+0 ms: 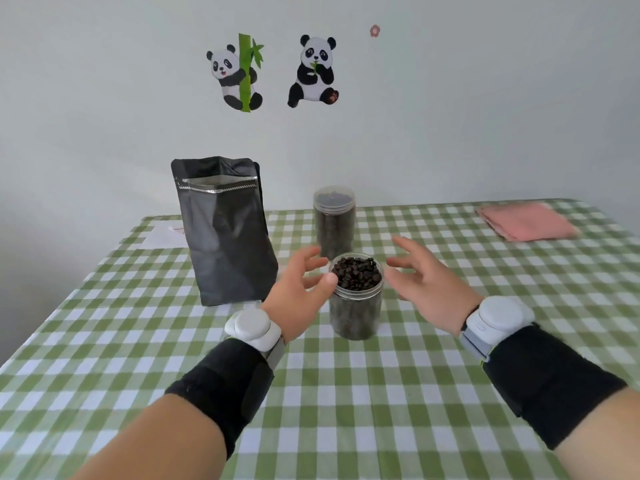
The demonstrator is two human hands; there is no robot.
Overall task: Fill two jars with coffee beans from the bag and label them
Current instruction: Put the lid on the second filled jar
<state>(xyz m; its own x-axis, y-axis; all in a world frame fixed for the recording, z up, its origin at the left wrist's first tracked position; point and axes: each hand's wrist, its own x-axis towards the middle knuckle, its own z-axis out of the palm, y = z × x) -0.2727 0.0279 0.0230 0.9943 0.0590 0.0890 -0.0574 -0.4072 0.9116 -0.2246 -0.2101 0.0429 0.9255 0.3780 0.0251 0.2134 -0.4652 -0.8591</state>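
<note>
- Plastic, clear, by the look of it: near jar (356, 306) stands upright on the green-checked surface (329, 410), centre, between the two hands. No lid on it, and none is visible elsewhere.
- Coffee beans (356, 277) heap to the threaded rim, so I judge it moderately heavy for its size and top-loaded; any tilt or jolt would shed beans.
- Wall looks smooth and stiff, probably a little slippery. Best hold: round the mid-body below the thread, from both sides, kept vertical. Avoid the rim.
- Far jar (334, 223) stands just behind the near one, also dark with beans and apparently capped with a clear lid.
- Bag (227, 233), black foil, stands upright to the left of both jars with its top open. Soft and crinkly, likely to slump if nudged.
- Left hand (298, 294): released, fingers spread and lightly bent, palm toward the near jar. The thumb tip lies over the left rim; I cannot tell whether it touches.
- Right hand (427, 282): released, fingers splayed toward the jar's right side, a clear gap between fingertips and rim. It grasps nothing.
- Both forearms reach in from the near edge, raised above the surface and converging on the jar.
- White paper (162, 235), far left behind the bag, may be the labels; too small to confirm. Pink cloth (526, 221) lies far right.
</note>
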